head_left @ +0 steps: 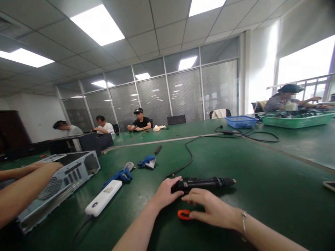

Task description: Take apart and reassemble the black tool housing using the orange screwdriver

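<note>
My left hand (166,191) is closed around the cord end of a black electric screwdriver (204,183), thumb on the near side. The screwdriver lies level on the green table with its bit pointing right. My right hand (209,205) is just in front of it, fingers apart and slightly bent, fingertips close to the screwdriver body. Below those fingers rests a small orange loop-shaped object (183,214) with a dark middle. The tip of my right thumb overlaps its right end; whether they touch I cannot tell.
A white power strip (104,198), blue-grey gloves (119,177) and a dark stick (158,149) lie to the left. Another person's arms (34,181) reach into a metal computer case (75,177). A black cord (191,153) crosses the table toward blue (240,122) and green baskets (298,121).
</note>
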Tool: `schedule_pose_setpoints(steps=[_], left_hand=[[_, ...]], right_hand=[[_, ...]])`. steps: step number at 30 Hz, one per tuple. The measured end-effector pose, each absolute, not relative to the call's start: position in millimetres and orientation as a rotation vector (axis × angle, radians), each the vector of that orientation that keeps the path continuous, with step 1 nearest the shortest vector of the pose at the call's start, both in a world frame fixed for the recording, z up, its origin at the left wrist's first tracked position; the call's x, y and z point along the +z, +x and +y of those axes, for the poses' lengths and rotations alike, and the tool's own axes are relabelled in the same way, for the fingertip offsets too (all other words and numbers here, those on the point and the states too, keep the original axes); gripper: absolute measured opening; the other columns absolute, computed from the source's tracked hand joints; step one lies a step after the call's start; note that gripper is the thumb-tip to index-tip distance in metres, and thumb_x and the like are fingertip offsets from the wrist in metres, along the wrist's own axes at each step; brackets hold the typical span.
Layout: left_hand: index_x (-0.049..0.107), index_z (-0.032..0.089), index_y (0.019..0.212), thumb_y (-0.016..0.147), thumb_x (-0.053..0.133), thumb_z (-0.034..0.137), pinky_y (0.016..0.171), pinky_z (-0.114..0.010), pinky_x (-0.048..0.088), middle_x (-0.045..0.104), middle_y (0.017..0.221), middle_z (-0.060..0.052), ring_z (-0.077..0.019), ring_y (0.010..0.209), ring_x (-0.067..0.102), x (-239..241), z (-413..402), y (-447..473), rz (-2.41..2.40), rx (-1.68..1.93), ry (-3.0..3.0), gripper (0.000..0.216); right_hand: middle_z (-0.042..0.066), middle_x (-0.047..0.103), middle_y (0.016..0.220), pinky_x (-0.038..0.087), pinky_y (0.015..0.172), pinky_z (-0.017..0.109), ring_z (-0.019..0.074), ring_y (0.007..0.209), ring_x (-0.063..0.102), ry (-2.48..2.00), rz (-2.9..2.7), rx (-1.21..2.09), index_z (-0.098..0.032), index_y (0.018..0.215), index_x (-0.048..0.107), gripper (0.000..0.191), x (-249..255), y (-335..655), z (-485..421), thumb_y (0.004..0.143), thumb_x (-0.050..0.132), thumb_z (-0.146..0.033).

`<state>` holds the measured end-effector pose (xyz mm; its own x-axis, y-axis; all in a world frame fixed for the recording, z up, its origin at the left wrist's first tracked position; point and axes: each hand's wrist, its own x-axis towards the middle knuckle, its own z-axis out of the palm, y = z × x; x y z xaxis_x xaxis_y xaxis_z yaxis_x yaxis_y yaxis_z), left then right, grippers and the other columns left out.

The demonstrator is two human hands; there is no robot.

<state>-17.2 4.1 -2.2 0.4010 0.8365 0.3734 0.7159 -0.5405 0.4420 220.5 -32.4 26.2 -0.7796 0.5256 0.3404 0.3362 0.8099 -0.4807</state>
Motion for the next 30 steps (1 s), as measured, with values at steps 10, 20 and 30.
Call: schedule_pose_setpoints(steps=[10, 20, 30], left_hand=[[0.06, 0.021, 0.126, 0.079, 0.069, 0.039, 0.099, -0.036, 0.044, 0.065, 0.122, -0.009, -0.0253, 0.112, 0.059, 9.1, 1.4, -19.3, 1.436, 0.916, 2.413, 0.051], [0.06, 0.023, 0.126, 0.062, 0.082, 0.031, 0.101, -0.037, 0.043, 0.066, 0.122, -0.007, -0.0264, 0.111, 0.059, 3.6, 3.9, -19.8, 1.426, 0.857, 2.402, 0.067], [0.061, 0.02, 0.126, 0.07, 0.076, 0.029, 0.101, -0.036, 0.043, 0.066, 0.123, -0.009, -0.026, 0.112, 0.06, 4.6, 7.5, -18.1, 1.457, 0.8, 2.362, 0.058]], right_hand=[[0.007, 0.065, 0.112, 0.038, 0.098, 0.041, 0.0251, 0.105, 0.057, -1.031, -2.272, 0.195, -0.024, 0.109, 0.069, 0.034, 19.8, 265.8, 32.1, 0.077, 0.069, -0.036], [0.007, 0.066, 0.112, 0.042, 0.096, 0.037, 0.0236, 0.103, 0.059, -0.982, -2.375, 0.268, -0.024, 0.114, 0.067, 0.038, 13.3, 264.7, 36.8, 0.076, 0.069, -0.031], [0.009, 0.066, 0.106, 0.046, 0.092, 0.036, 0.0221, 0.099, 0.059, -0.878, -2.329, 0.278, -0.019, 0.112, 0.067, 0.031, 14.8, 265.4, 33.9, 0.082, 0.064, -0.028]])
